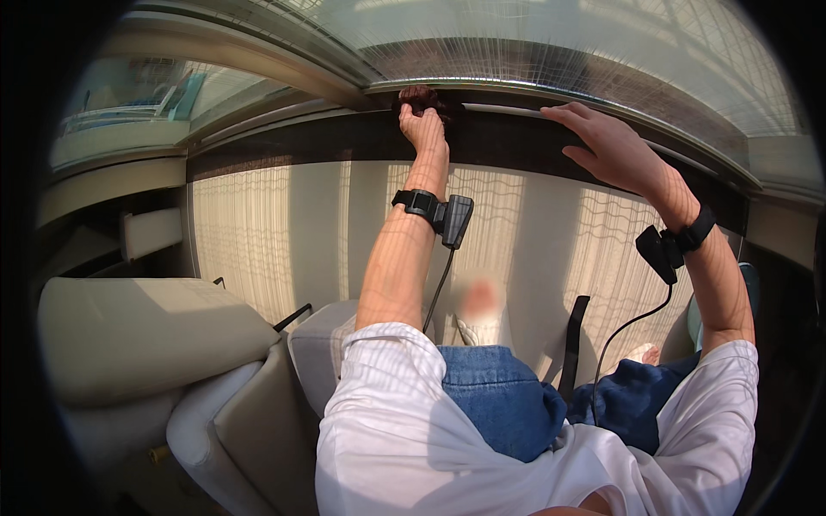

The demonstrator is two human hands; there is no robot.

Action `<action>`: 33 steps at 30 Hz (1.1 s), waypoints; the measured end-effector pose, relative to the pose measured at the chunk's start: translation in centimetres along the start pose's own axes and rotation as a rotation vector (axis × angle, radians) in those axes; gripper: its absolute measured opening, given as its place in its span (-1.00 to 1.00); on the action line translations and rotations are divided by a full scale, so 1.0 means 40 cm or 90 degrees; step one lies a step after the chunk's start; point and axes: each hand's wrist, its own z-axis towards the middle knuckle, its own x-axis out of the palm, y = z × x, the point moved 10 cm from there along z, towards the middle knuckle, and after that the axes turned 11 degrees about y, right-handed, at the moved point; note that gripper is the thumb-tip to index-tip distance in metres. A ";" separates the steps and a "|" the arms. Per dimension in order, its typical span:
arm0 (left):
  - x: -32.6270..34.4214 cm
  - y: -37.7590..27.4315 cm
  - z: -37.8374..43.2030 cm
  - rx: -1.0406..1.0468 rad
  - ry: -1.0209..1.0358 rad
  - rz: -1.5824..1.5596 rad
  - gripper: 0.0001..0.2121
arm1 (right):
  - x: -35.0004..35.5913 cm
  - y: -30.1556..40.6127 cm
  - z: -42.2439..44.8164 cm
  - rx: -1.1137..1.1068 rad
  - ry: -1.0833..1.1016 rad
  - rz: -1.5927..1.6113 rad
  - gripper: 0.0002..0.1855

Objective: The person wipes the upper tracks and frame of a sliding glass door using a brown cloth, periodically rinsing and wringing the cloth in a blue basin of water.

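Note:
My left hand (423,129) reaches forward to the window sill, its fingers closed on a dark brown cloth (418,98) that is bunched up against the base of the window. To the right, my right hand (603,143) hovers near the sill with its fingers extended and the thumb apart, holding nothing. A dark sill (335,137) runs below the window track (503,110). Each wrist wears a black strap with a small device and a cable. The underside of the cloth is hidden by my left fingers.
Glass panes (645,58) stand beyond the sill, with a window frame post (284,64) at the left. A beige upholstered seat (155,335) is at the lower left. Sunlit, striped shadows fall on the tiled floor (542,226). A black strap (573,342) hangs by my legs.

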 end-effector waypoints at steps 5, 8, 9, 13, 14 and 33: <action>-0.054 -0.029 0.032 0.071 -0.130 -0.032 -0.60 | 0.000 0.010 0.001 -0.030 -0.014 -0.020 -0.42; -0.058 -0.069 0.082 0.111 -0.062 -0.078 -0.63 | -0.004 0.010 0.000 -0.034 -0.023 -0.023 -0.42; -0.059 -0.078 0.086 0.090 -0.049 0.006 -0.63 | -0.002 0.008 0.000 -0.027 -0.018 -0.022 -0.42; -0.036 -0.093 0.011 0.071 -0.015 0.198 -0.62 | 0.006 0.008 0.004 -0.015 -0.001 -0.017 -0.42; -0.018 -0.146 -0.016 0.200 -0.003 0.290 -0.59 | 0.008 0.010 0.006 -0.018 0.001 -0.020 -0.42; -0.179 -0.001 0.015 0.006 -0.050 -0.261 -0.53 | 0.035 0.000 0.032 -0.018 0.023 -0.012 -0.43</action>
